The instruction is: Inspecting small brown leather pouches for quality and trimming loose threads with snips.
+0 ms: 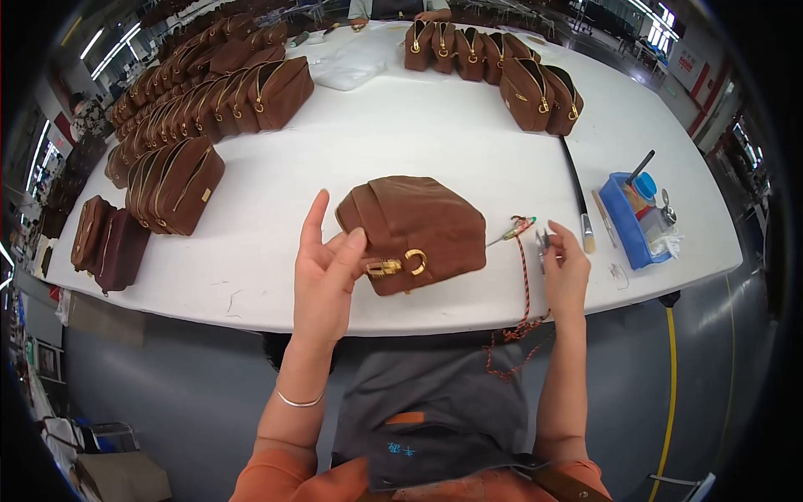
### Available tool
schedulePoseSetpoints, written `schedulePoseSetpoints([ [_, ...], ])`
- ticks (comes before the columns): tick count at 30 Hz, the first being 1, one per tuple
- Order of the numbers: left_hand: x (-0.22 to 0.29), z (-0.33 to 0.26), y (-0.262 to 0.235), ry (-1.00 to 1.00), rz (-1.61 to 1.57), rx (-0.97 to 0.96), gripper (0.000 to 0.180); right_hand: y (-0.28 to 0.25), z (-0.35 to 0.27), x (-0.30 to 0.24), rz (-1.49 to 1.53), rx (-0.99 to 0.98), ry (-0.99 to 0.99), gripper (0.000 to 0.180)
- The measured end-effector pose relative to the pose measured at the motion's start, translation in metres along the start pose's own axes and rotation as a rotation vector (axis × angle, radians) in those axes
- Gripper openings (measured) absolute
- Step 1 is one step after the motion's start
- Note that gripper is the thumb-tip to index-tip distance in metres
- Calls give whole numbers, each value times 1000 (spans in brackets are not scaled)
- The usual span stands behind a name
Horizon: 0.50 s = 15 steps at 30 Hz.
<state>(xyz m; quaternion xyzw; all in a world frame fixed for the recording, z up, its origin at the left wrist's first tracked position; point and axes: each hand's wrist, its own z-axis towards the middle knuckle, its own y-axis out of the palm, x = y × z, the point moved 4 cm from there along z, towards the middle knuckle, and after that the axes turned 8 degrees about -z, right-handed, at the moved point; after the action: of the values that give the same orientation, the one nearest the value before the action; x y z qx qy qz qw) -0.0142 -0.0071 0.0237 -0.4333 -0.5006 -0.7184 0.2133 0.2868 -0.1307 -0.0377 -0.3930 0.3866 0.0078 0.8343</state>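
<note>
A brown pouch bag (427, 222) with a gold-coloured ring and zip hardware is in front of me, above the white table. My left hand (324, 272) grips its left end between the thumb and the curled fingers, while the index finger points up. Right of the bag, my right hand (566, 272) holds a small metal tool (544, 240), apparently thread snips, partly hidden by the fingers. Between the bag and that hand lies a thin pointed tool with a green-and-red handle (520, 227). Tied to it is a red-and-black cord (527, 284) that runs over the table edge toward my apron.
Rows of brown pouch bags (242, 105) stand at the far left, and more bags (535, 92) at the far right. A blue bin (623, 222) with bottles sits right, beside a brush (588, 234) and a dark rod (572, 167). Across the white table (276, 192) is another person (398, 10).
</note>
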Motion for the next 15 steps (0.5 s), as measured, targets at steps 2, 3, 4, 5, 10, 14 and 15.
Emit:
schedulePoseSetpoints([
  [2, -13, 6, -13, -84, -124, 83, 74, -16, 10, 17, -7, 169, 27, 37],
  [3, -23, 9, -25, -164, -248, 165, 78, -21, 15, 18, -9, 169, 24, 37],
  [4, -37, 16, -39, -231, -321, 161, 65, -27, 18, 10, -306, 289, -180, 34],
  [5, -41, 20, -42, -231, -322, 159, 65, -30, 19, 2, -607, 406, -383, 32],
  [10, -51, 27, -30, -394, -458, 136, 31, 3, 18, -22, -268, -40, -43, 29],
  [14, -51, 33, -20, -486, -513, 145, 31, 34, 10, -41, -364, -106, -108, 26],
  [15, -48, 31, -15, -519, -542, 144, 31, 38, 11, -42, -389, -134, -88, 25],
])
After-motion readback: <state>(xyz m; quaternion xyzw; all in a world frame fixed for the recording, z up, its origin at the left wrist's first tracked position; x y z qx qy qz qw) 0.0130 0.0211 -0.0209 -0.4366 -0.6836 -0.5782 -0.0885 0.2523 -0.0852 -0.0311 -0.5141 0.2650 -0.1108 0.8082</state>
